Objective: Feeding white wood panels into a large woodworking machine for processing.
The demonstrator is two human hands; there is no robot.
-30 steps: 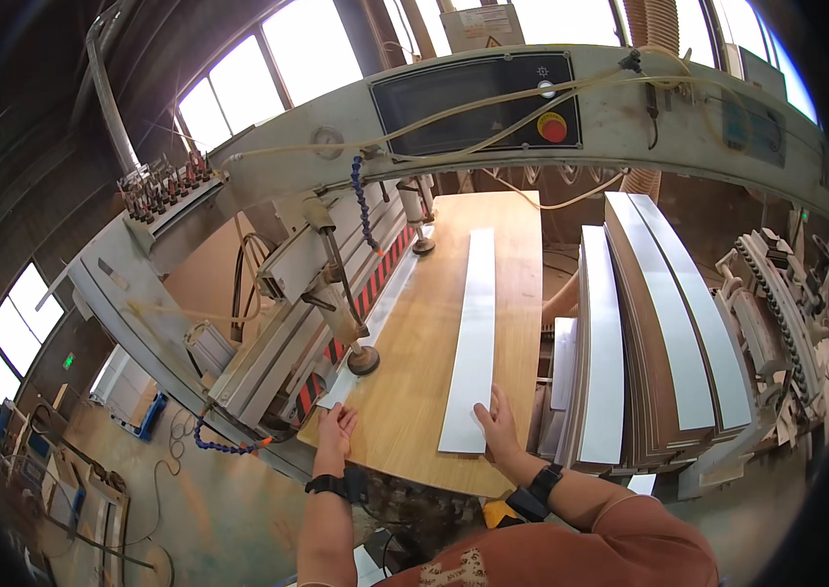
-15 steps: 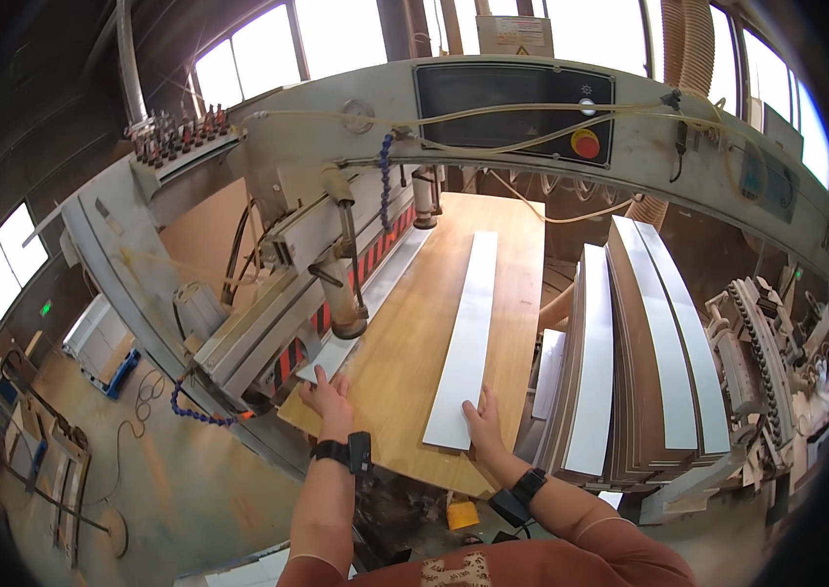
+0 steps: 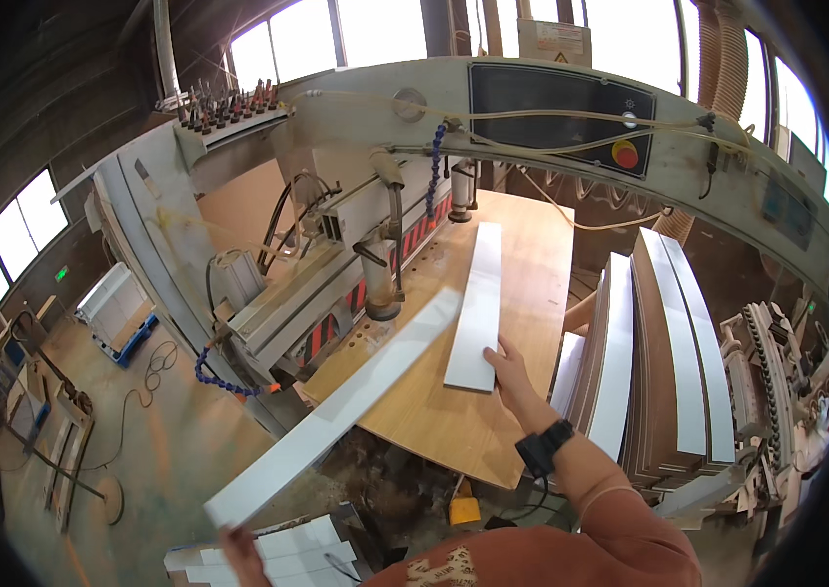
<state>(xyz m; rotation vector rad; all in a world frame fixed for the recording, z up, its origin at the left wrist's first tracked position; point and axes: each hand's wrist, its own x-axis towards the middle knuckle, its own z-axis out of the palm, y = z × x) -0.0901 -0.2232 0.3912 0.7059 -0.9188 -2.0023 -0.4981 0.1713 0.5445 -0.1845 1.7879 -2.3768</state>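
Observation:
My left hand [image 3: 243,556], slightly blurred at the lower left, grips the near end of a long white board [image 3: 336,406]. This board slants off the front of the wooden machine table [image 3: 414,430], its far end still over the tabletop. My right hand [image 3: 512,374] has its thumb on top of a second white board [image 3: 476,303] and its fingers at the right edge near the front end; the fingertips are partly hidden. The second board lies lengthwise on the table, and the far tip of the first comes close to its left edge.
Drill heads [image 3: 382,293] and a striped clamp beam [image 3: 331,338] line the table's left side. Tall stacks of white-faced boards [image 3: 620,333] stand at right. White boards [image 3: 287,553] lie low in front. A yellow foot pedal [image 3: 464,506] sits on the floor below the table.
My left hand has drawn the first board away from the beam, toward me and down to the left. My right hand has slid the second board farther up the table.

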